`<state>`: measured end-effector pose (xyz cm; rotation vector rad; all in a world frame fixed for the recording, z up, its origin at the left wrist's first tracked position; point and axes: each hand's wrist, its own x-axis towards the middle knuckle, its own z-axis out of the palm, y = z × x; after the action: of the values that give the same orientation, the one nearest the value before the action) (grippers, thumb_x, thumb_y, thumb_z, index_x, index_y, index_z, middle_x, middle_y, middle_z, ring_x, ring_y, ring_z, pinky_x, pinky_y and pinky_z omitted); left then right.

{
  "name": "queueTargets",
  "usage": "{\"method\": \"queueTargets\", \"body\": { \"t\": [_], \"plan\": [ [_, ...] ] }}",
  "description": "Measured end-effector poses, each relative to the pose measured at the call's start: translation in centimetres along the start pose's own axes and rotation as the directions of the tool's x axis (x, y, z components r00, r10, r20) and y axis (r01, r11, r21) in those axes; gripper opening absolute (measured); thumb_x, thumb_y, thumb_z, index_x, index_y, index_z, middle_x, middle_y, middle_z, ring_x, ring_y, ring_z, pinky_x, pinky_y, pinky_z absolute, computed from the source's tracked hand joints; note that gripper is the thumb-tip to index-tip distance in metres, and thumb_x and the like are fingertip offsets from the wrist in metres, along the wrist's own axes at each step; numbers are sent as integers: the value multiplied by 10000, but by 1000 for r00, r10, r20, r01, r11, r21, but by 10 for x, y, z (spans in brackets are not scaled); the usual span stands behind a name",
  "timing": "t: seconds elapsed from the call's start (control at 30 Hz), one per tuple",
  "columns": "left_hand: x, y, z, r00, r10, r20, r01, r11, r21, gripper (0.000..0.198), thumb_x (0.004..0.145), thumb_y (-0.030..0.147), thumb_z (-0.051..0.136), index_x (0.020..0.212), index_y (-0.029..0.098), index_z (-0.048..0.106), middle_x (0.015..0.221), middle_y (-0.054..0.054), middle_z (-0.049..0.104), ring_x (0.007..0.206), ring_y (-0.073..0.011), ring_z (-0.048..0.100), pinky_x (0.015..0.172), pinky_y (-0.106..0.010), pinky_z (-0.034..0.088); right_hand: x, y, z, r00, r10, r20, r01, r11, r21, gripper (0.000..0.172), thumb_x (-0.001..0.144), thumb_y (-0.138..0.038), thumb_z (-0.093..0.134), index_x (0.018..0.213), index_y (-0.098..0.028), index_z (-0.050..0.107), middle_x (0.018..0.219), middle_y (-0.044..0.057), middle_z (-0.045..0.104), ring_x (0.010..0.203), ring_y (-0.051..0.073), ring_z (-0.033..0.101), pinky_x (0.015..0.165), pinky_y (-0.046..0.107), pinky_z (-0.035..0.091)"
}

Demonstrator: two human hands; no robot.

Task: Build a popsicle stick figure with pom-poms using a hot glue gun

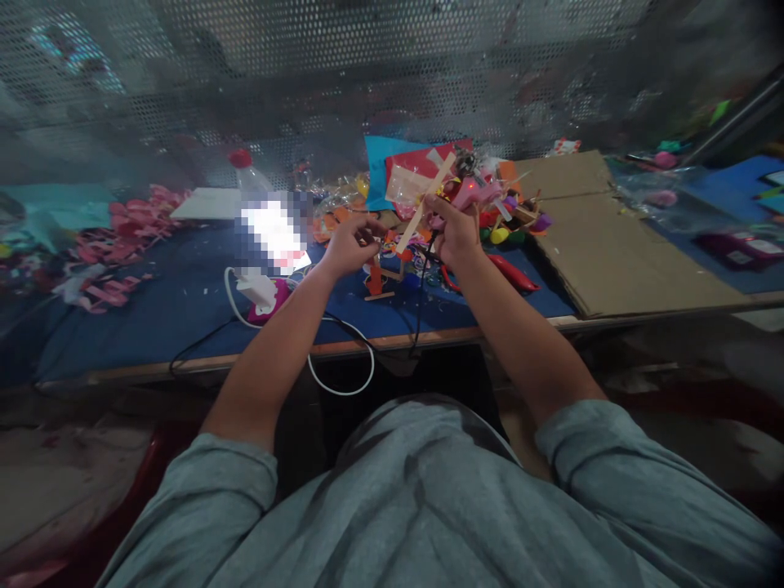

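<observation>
A grey shirt (422, 490) with rolled sleeves is nearest. Ahead of it, the right hand (461, 237) has its fingers closed round a pink tool (481, 193) with a small red light, above the surface (153, 327). A pale wooden stick (410, 232) slants across at that hand's fingertips; whether they pinch it too is unclear. The left hand (349, 245) is beside the stick's lower end, fingers curled in a loose grip; I cannot tell if it has hold of anything. Below stands an orange-and-wood piece (375, 279); a red-handled tool (513, 273) lies under the right forearm. Farther out are cardboard (643, 257) to the right, a white plug (260, 292) and a red-capped bottle (241, 159) to the left, then pink pieces (147, 220). Perforated metal sheeting (367, 65) stands behind.
</observation>
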<state>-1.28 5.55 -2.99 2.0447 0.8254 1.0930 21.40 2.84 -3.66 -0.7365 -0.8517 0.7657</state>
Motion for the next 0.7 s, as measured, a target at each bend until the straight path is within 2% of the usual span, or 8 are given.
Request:
{"method": "queueTargets", "body": {
  "t": [0.17, 0.27, 0.4, 0.53, 0.7],
  "plan": [
    [3, -2, -2, 994, 17, -109, -15, 1000, 12, 288, 723, 43, 728, 971, 182, 777, 925, -43, 750, 729, -116, 615, 686, -266, 482, 0, -2, 1, 1000, -11, -3, 11, 998, 61, 559, 658, -598, 979, 954, -272, 635, 879, 4, 763, 889, 251, 786, 822, 448, 687],
    [5, -4, -3, 989, 11, -145, -7, 1000, 27, 287, 723, 23, 711, 956, 178, 776, 924, -38, 749, 734, -120, 625, 714, -276, 490, -1, -2, 1, 1000, -6, 20, 5, 998, 69, 582, 663, -622, 976, 965, -279, 616, 884, 2, 754, 856, 234, 761, 812, 448, 661],
    [5, -8, -2, 984, 0, -176, 5, 999, 32, 279, 724, -5, 718, 934, 172, 769, 912, -37, 734, 729, -123, 617, 737, -294, 493, -3, -3, 2, 999, 6, 35, -7, 1000, 30, 631, 643, -709, 962, 973, -300, 612, 857, -9, 750, 858, 230, 739, 823, 449, 651],
    [5, -12, 2, 982, 24, -185, -12, 998, 65, 256, 730, -1, 707, 907, 176, 764, 859, -27, 717, 706, -124, 584, 729, -301, 479, -7, -4, 5, 999, 29, 28, -29, 999, 18, 622, 592, -638, 995, 941, -303, 604, 810, -12, 729, 808, 251, 729, 770, 464, 646],
    [5, -15, 6, 978, 76, -192, -58, 993, 98, 133, 804, 93, 720, 897, 178, 759, 840, -34, 738, 674, -123, 550, 681, -298, 453, -15, -9, 8, 993, 59, 101, -57, 998, -25, 583, 606, -590, 1012, 882, -293, 593, 777, -30, 673, 696, 183, 651, 733, 404, 606]
  ]
}}
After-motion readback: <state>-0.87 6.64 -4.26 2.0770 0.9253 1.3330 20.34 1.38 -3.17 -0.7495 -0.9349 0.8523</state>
